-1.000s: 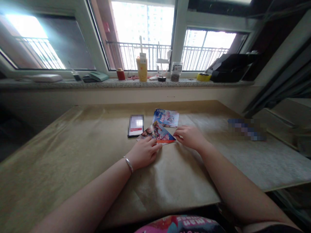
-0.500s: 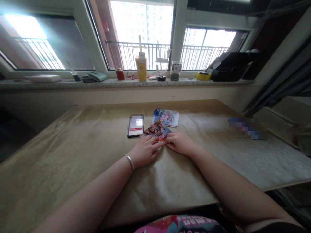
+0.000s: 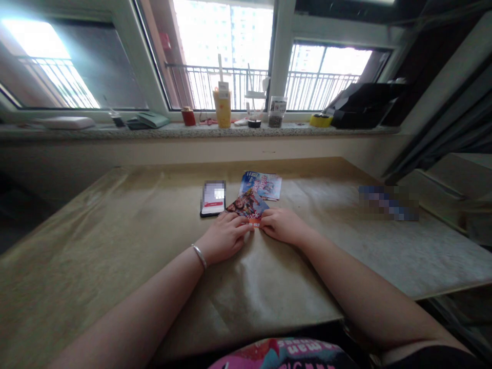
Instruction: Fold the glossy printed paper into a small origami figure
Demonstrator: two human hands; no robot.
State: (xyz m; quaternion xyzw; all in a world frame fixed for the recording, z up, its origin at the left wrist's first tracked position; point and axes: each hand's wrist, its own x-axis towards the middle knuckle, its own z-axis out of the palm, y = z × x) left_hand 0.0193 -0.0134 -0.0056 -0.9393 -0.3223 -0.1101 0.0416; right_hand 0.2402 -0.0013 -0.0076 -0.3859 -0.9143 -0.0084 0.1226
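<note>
Both of my hands rest side by side on a colourful printed sheet (image 3: 246, 205) lying on the tan paper-covered table (image 3: 115, 225). My left hand (image 3: 223, 237), with a silver bracelet on the wrist, presses the sheet's near left edge with curled fingers. My right hand (image 3: 282, 225) presses the near right edge, fingers bent down onto it. A second printed sheet (image 3: 262, 184) lies just beyond. A phone (image 3: 213, 199) with a lit screen sits to the left of the sheets.
A stone windowsill (image 3: 115, 132) at the back carries a yellow cup (image 3: 224, 106), a red tin (image 3: 188, 117), a jar (image 3: 277, 111), a tape roll (image 3: 320, 121) and a black device (image 3: 365, 105). A blurred flat item (image 3: 386, 202) lies at the table's right.
My right hand slid left along the near sheet until it met my left hand. The sheet now looks narrower than a second ago.
</note>
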